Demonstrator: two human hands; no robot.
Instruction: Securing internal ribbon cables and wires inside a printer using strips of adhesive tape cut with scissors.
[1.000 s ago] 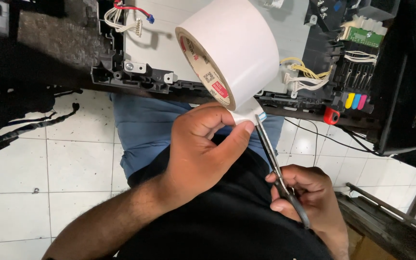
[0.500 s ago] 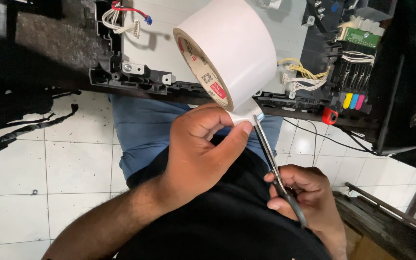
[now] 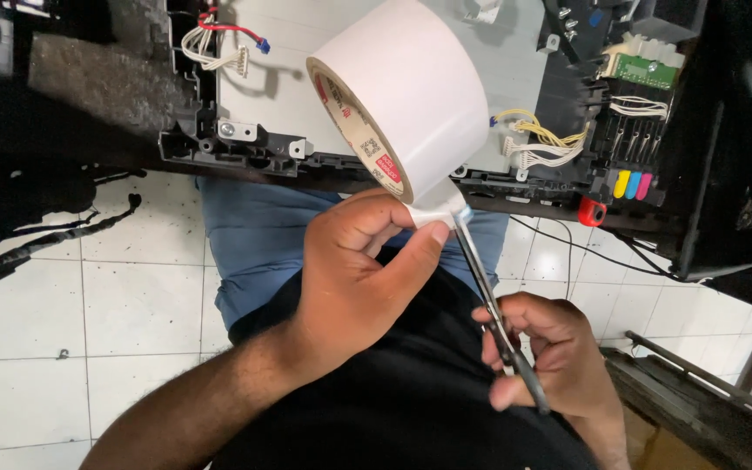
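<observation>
Two hands work over the lap in the head view: the left hand [image 3: 354,278] pinches the free end of a wide white tape roll [image 3: 411,96], while the right hand [image 3: 550,357] closes around scissors [image 3: 489,305] whose blades meet that strip. The cutting looks underway. A red-and-cream label lines the roll's core.

This looks like a small electronics repair workshop. An opened printer [image 3: 446,104] lies with its cover off, showing a bare metal plate, loose wire bundles [image 3: 537,139] with white connectors, a green circuit board [image 3: 646,70] and coloured ink cartridges [image 3: 633,184]. Black cables [image 3: 36,235] trail over a marked white tiled floor [image 3: 132,305].
</observation>
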